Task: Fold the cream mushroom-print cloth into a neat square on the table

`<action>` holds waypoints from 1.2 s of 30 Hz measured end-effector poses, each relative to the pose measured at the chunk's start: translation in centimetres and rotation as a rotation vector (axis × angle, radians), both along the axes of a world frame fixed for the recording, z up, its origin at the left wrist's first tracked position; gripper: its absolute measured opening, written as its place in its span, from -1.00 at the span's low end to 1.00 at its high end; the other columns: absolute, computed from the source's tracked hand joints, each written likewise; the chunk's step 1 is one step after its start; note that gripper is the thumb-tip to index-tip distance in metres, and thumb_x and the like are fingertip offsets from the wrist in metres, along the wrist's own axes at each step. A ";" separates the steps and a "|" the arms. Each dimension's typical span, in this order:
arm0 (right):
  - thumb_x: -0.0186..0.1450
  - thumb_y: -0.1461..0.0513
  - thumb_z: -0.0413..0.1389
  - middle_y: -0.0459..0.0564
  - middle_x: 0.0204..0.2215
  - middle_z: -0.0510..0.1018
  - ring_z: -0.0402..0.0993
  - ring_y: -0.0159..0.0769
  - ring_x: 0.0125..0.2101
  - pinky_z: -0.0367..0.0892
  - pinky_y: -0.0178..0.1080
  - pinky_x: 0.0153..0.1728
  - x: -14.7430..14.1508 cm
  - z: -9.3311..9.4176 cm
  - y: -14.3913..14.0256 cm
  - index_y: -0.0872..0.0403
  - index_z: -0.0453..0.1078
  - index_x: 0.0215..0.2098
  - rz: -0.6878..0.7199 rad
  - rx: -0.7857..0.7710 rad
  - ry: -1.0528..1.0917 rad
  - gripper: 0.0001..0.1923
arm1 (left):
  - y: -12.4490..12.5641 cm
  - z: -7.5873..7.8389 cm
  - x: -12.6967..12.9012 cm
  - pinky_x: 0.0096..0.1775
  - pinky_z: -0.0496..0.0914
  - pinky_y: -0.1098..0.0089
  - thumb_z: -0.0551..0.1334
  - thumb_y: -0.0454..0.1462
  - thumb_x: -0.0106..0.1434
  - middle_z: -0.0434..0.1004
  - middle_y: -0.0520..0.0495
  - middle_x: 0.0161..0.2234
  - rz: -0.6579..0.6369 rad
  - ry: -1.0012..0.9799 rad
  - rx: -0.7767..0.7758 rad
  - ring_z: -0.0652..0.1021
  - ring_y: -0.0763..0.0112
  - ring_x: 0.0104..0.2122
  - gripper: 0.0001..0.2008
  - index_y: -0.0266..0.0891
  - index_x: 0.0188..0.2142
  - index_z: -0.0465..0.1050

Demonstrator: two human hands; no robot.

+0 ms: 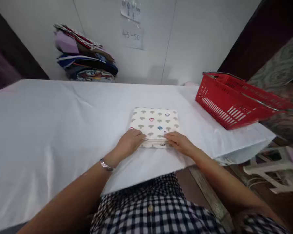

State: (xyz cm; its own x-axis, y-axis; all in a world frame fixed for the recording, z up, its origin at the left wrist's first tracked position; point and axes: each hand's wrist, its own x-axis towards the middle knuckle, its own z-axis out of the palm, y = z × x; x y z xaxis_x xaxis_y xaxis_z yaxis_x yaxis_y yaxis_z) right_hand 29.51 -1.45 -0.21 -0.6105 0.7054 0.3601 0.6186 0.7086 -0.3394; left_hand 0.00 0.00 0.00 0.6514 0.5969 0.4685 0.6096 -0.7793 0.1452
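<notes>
A folded white cloth with a mushroom print (155, 123) lies flat on the white-covered table (51, 130), near its front edge. My left hand (130, 142) rests on the cloth's near left corner, fingers curled over the folded edge. My right hand (179, 142) grips the near right edge, fingers on the layered folds. Both hands touch the cloth, which stays down on the table. A metal bracelet (105, 165) sits on my left wrist.
A red plastic basket (230, 102) stands tilted at the table's right end. A stack of folded colourful fabrics (84, 58) leans against the white wall at the back left. White plastic stools (271, 169) stand on the floor to the right.
</notes>
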 end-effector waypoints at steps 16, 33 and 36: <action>0.22 0.40 0.00 0.05 -0.09 0.49 0.39 -0.23 -0.07 0.35 -0.15 -0.08 -0.4 0.9 0.4 0.04 0.41 -0.05 -0.054 -0.008 -0.105 -0.64 | 0.2 -0.3 0.4 -0.17 0.34 0.23 0.06 -0.28 0.33 0.50 -0.09 -0.25 0.027 0.020 0.065 0.47 0.30 -0.24 -0.78 -0.22 -0.08 0.38; 0.28 0.40 -0.05 0.15 -0.10 0.46 0.36 -0.16 -0.11 0.26 -0.14 -0.10 -2.5 1.5 -0.4 0.15 0.26 0.12 -0.197 0.146 -0.506 -0.57 | -0.1 -0.2 0.8 -0.17 0.33 0.22 0.08 -0.36 0.25 0.51 -0.13 -0.25 0.073 0.059 0.132 0.47 0.27 -0.25 -0.69 -0.24 -0.01 0.34; 0.30 0.36 -0.03 0.11 -0.14 0.48 0.37 -0.20 -0.15 0.26 -0.20 -0.15 -2.3 1.6 -0.4 0.13 0.33 0.03 -0.216 0.114 -0.470 -0.66 | -0.1 -0.4 0.8 -0.20 0.34 0.22 0.05 -0.35 0.27 0.51 -0.12 -0.27 0.077 0.053 0.155 0.48 0.29 -0.27 -0.70 -0.22 -0.02 0.33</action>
